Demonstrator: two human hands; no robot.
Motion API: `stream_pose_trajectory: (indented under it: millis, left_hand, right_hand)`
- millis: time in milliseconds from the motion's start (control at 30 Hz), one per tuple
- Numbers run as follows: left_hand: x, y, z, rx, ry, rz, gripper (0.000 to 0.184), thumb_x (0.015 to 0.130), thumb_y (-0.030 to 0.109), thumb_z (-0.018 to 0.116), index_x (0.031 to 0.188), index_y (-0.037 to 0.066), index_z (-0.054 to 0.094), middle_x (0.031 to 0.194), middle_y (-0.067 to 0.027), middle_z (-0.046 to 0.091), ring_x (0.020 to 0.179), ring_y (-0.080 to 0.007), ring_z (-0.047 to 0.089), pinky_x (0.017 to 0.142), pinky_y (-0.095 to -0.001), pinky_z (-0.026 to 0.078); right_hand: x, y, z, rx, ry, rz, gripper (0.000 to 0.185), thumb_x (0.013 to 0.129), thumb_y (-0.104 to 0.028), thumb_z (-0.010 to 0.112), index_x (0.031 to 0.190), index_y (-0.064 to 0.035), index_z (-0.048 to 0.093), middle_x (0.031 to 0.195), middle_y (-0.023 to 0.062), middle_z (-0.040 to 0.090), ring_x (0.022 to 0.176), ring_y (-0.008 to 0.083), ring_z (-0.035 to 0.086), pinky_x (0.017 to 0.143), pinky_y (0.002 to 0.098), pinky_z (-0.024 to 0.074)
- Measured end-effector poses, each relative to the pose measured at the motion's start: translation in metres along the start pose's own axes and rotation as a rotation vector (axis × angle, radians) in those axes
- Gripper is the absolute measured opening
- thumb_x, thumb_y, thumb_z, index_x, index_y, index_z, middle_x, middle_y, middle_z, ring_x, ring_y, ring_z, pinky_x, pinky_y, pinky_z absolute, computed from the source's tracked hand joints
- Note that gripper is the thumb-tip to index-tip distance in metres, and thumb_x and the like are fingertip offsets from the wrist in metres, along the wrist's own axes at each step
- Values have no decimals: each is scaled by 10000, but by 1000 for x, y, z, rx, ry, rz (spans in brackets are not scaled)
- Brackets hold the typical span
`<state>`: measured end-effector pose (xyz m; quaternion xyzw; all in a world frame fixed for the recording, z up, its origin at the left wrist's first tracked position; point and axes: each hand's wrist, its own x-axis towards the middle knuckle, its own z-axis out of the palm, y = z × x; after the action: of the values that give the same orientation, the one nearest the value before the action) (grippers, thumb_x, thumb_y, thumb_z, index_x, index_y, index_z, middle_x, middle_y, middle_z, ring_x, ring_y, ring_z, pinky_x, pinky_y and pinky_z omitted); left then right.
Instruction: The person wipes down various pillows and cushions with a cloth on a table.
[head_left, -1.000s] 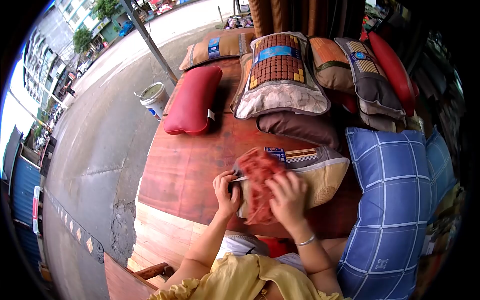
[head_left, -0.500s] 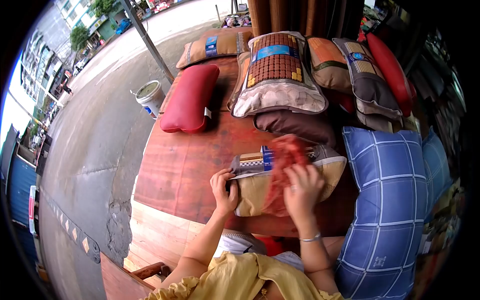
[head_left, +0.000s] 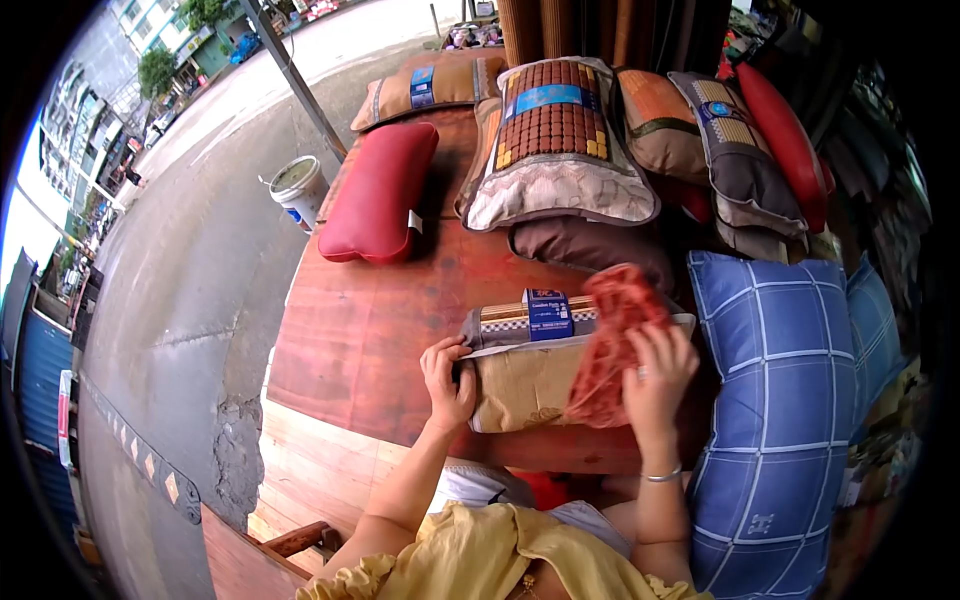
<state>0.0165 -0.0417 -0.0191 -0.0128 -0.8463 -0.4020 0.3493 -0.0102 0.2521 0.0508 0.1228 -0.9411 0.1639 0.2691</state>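
A beige and grey pillow [head_left: 530,378] with a striped mat strip and a blue label [head_left: 549,315] lies on the red-brown table in front of me. My left hand [head_left: 449,382] grips its left corner, fingers on the top edge and thumb below. In my right hand [head_left: 660,378] is a crumpled red cloth [head_left: 607,350], slightly blurred, over the right part of the pillow. The cloth hides some of the pillow's right side.
A red pillow [head_left: 380,190] lies at the table's [head_left: 340,330] left edge, near a white bucket [head_left: 299,190] outside. Behind are a stack topped by a brown-tiled pillow [head_left: 552,130] and more pillows. A blue checked pillow [head_left: 775,400] lies at right.
My right hand has moved the red cloth rightward across the pillow, uncovering the blue label and the left part. My left hand has stayed at the left corner.
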Motion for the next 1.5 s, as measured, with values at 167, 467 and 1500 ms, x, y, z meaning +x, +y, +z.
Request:
stream_pose_trajectory:
  millis: [167, 467, 1500]
  left_hand:
    - [0, -3, 2, 6, 0, -14, 238, 753, -19, 574, 981, 38, 607, 1123, -166, 633, 1080, -329, 551, 986, -424, 372]
    - [-8, -12, 4, -21, -17, -26, 260, 769, -7, 575, 1022, 41, 608, 1148, -161, 624, 1109, -322, 532, 1007, -412, 366]
    - [-3, -5, 5, -41, -32, -54, 191, 830, -33, 575, 1003, 45, 605, 1149, -170, 628, 1104, -314, 530, 1005, -411, 364]
  right_hand:
    - [4, 27, -5, 12, 99, 192, 411, 775, -65, 588, 1177, -109, 655, 1268, 77, 594, 1231, 353, 468, 1052, 509, 334]
    - [-11, -122, 58, 395, -47, -168, 467, 705, -95, 695, 1163, -166, 639, 1258, 40, 562, 1254, 318, 450, 1026, 540, 312]
    - [-7, -57, 34, 198, -53, -107, 389, 703, -92, 681, 1085, -165, 674, 1220, 45, 571, 1230, 307, 468, 973, 532, 340]
